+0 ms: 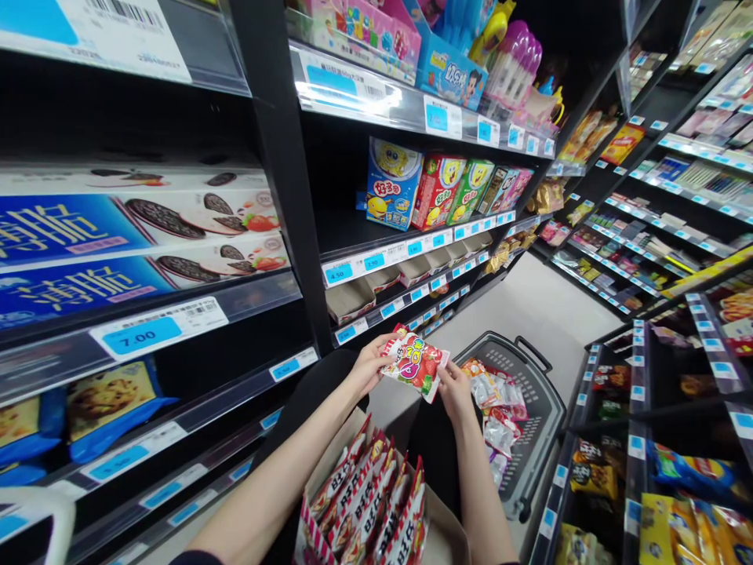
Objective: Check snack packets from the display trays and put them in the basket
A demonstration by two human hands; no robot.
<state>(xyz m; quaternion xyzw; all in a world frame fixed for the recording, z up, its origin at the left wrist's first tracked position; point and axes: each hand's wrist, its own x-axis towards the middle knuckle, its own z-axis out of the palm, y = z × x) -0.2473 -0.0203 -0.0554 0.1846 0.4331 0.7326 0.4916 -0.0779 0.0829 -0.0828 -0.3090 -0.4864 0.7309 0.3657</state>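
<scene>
Between my two hands is a small candy packet [416,362] with strawberries and colourful lettering on it. My left hand [372,366] pinches its left side, and my right hand [455,386] grips its right edge. Just below, against my body, an open carton [444,522] holds a row of upright red and white packets [368,498]. Right of my knees, a grey shopping basket [538,428] stands on the floor with several shiny red, orange and purple packets [497,404] inside.
Shelves rise close on the left, with blue biscuit boxes [64,227] and cartoon snack boxes [394,184]. Low open cartons [353,302] line a lower shelf. Snack shelves [638,424] stand on the right, and the pale floor [532,302] runs between.
</scene>
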